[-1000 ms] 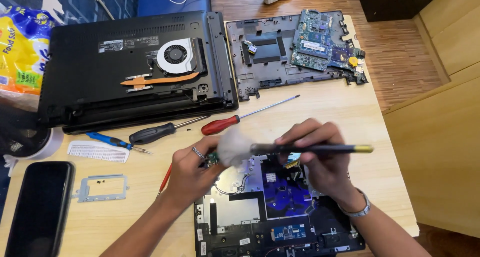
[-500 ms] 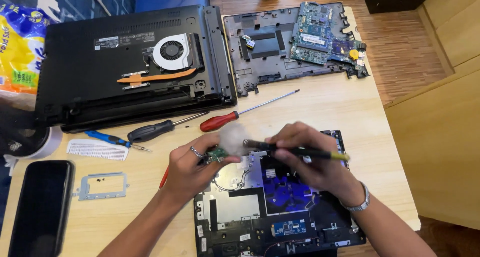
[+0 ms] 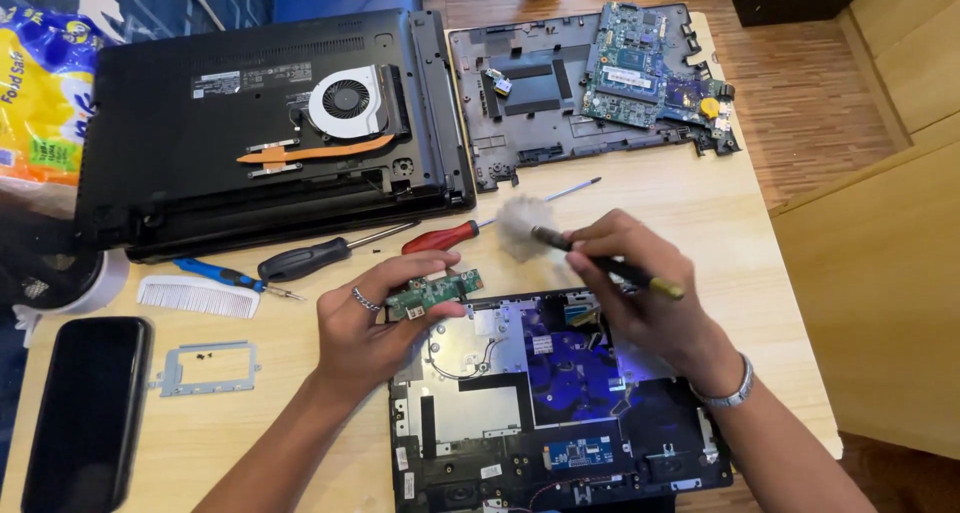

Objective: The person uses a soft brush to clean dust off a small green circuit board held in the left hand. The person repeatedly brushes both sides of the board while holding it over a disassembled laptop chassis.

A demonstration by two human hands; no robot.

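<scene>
Small green circuit board (image 3: 433,293), pinched in the left hand (image 3: 370,333) fingertips near the bench's middle, could slip; right hand (image 3: 640,283), closed around the brush (image 3: 560,238), might press too hard.

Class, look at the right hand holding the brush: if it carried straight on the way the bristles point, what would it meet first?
Probably the red-handled screwdriver lying just beyond the brush in the right hand, though depth is unclear.
</scene>
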